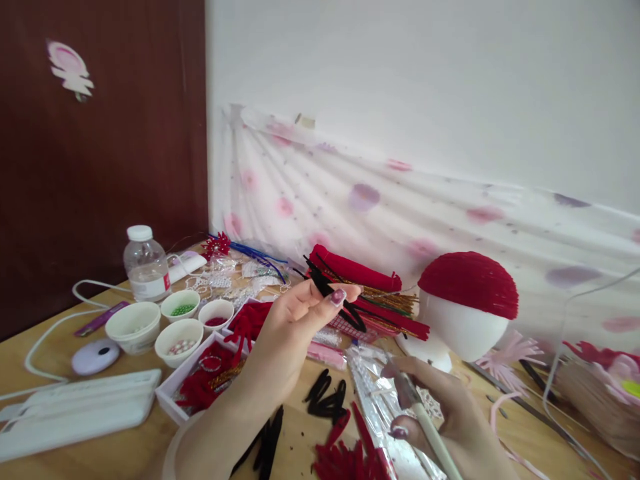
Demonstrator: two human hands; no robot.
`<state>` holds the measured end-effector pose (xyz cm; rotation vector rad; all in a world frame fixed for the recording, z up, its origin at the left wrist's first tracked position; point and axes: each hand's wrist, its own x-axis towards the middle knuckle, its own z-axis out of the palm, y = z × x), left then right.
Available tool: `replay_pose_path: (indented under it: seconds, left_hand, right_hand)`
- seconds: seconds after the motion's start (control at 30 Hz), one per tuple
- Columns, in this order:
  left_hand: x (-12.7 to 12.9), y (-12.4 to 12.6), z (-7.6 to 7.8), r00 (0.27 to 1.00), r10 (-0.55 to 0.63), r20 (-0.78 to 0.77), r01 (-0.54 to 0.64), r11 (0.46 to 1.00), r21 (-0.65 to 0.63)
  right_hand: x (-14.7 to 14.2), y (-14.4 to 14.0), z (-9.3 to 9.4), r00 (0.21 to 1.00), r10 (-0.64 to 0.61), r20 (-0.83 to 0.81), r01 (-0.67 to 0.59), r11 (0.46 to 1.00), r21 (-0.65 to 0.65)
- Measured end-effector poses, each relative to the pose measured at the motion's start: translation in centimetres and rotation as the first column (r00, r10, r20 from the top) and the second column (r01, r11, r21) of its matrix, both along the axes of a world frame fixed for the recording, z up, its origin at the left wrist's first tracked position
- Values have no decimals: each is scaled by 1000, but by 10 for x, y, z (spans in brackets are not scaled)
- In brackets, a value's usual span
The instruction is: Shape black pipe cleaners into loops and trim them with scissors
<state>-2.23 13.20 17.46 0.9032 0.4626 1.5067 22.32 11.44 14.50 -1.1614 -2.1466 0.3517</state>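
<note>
Wooden table (60,460): fuzzy black pipe cleaner (330,293) pinched.

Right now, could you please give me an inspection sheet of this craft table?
Surface: wooden table, crowded.
Job's things: black pipe cleaner, folded, pinched in the left hand; white stick held in the right hand.
Clutter: foam head capped with red winding; red pipe cleaners; more black loops; four bowls with beads; bottle; white tray of red pieces; white case.
Grippers: both hands closed on their things.
Cables: white cable looping at the table's left.
Surroundings: white wall, dotted sheer cloth draped on it, dark brown panel at left.
</note>
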Motion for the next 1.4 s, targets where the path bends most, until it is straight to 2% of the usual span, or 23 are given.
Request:
replay_pose_path:
  seconds: [0.13, 0.23, 0.4, 0.5, 0.67, 0.83, 0.93, 1.23, 1.4]
  left_hand:
    - [4, -7, 0, 999, -40, -12, 39, 998, -54]
    - [5, -7, 0, 996, -89, 27, 91, 993, -69]
    - [7, -3, 4, 981, -182, 69, 188, 978, -94]
    - [8, -2, 4, 983, -171, 66, 177, 979, -103]
    - [9, -3, 4, 991, -135, 20, 136, 984, -119]
    - [6, -2, 5, 988, -104, -112, 86, 984, -154]
    - [5, 0, 5, 984, -103, -143, 86, 989, -124]
    - [7, 4, 0, 989, -123, -82, 115, 989, -89]
    - [8, 5, -3, 987, -146, -69, 140, 986, -86]
  right_hand:
    - [-1, -8, -4, 997, 10, -80, -16, 997, -74]
    - [-8, -16, -1, 999, 12, -45, -19, 988, -153]
    - [-13, -13, 3, 1000, -2, 0, 2, 985, -173]
    - [-15, -9, 7, 1000, 18, 24, -12, 971, -240]
    - [-23, -8, 12, 995, 76, -66, -94, 936, -338]
    - [-24, -7, 10, 996, 39, -77, -65, 931, -360]
    - [-23, -6, 8, 995, 53, -88, -82, 926, -369]
    - [-20, -4, 3, 995, -16, -96, -15, 949, -315]
    - [-21, -3, 4, 996, 4, -94, -38, 931, -362]
